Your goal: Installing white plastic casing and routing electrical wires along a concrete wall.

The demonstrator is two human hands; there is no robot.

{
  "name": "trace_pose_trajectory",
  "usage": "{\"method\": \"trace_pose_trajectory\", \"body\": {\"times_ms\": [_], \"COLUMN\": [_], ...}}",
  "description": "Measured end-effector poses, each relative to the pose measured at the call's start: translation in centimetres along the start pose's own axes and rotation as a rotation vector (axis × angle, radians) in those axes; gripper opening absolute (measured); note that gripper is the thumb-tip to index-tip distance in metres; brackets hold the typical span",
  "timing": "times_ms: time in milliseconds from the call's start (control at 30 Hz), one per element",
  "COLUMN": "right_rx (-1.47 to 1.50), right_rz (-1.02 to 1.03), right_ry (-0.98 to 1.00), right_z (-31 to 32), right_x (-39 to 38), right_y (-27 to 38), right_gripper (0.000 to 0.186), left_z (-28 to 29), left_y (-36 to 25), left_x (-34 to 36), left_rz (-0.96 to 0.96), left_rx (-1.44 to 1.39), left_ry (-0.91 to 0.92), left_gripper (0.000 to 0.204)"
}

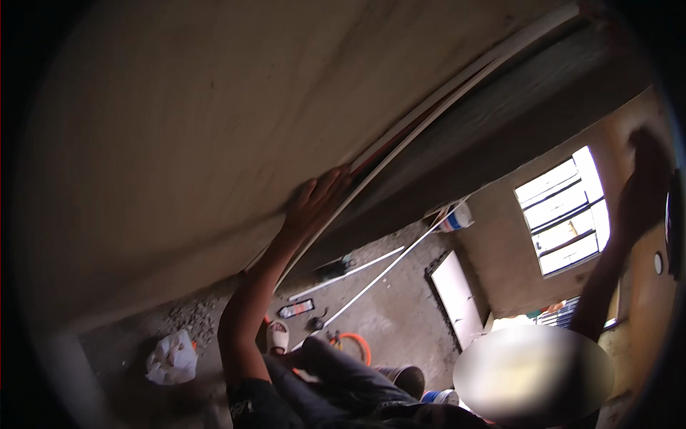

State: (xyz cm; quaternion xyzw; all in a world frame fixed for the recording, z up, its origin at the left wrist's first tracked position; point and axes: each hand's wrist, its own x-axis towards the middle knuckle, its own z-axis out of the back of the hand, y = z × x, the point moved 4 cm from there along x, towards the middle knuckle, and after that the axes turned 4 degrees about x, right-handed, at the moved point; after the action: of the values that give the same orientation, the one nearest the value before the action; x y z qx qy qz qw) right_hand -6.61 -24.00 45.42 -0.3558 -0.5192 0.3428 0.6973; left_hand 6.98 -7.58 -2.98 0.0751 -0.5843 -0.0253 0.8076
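My left hand [318,200] is stretched out and lies flat against the plaster surface [200,136], fingers pointing up and right. Its fingertips touch the lower end of a long white strip [443,96], which runs up to the far upper right with a reddish line along it. A second thin white strip [386,161] curves beside it, passing just right of my left hand and forearm. At the dark right rim, my right hand [647,154] is raised near the wall; shadow hides its fingers and anything in them.
On the floor lie a white plastic bag [171,357], rubble [193,314], an orange hose loop [364,344], a small package [296,308] and a white strip [346,274]. Buckets [407,379] stand near my legs. A white panel [457,297] lies below the window [564,211]. A blurred oval covers the lower right.
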Motion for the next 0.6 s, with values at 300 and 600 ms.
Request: {"method": "trace_pose_trajectory", "body": {"times_ms": [300, 600], "right_rx": [1.313, 1.188], "right_rz": [-0.821, -1.165], "right_ry": [0.163, -0.607], "right_z": [-17.1, -23.5], "right_x": [-18.3, -20.6], "right_y": [43.9, 57.4], "right_gripper": [0.041, 0.031], "left_z": [0.6, -0.2], "left_y": [1.1, 1.7], "left_x": [-0.3, 1.1], "left_rz": [-0.077, -0.116], "left_rx": [0.134, 0.156], "left_ry": [-0.053, -0.285], "left_gripper": [0.042, 0.049]}}
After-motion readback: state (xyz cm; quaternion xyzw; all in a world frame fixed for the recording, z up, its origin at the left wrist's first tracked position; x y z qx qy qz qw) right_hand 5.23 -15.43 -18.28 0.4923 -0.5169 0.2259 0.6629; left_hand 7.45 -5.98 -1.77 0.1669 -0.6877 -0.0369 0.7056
